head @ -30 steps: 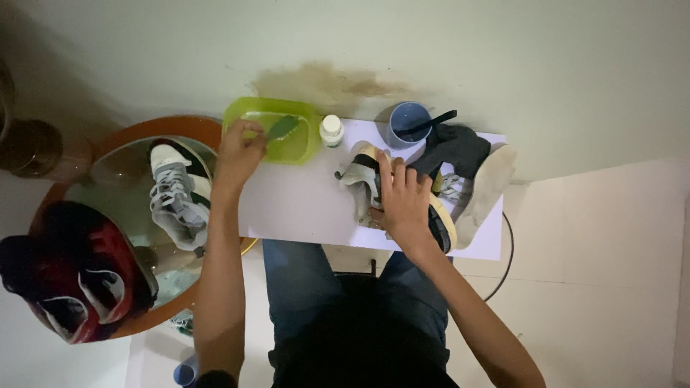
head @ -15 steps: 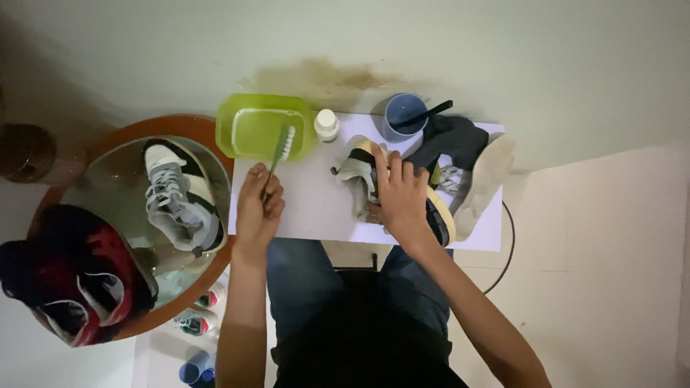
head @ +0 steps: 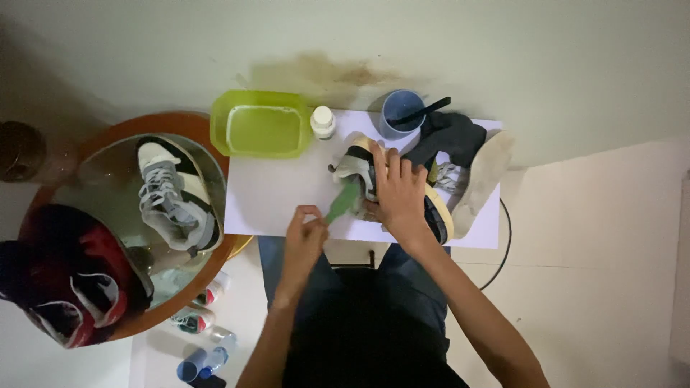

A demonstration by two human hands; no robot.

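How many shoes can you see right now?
4, maybe more hidden. One shoe lies under the right hand on the white table; a dark shoe lies beside it. A grey shoe and a red shoe sit in the round basin.

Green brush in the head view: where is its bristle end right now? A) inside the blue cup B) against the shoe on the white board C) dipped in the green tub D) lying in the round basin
B: the left hand holds the green brush with its far end at the side of the shoe that the right hand presses down, clear of the green tub.
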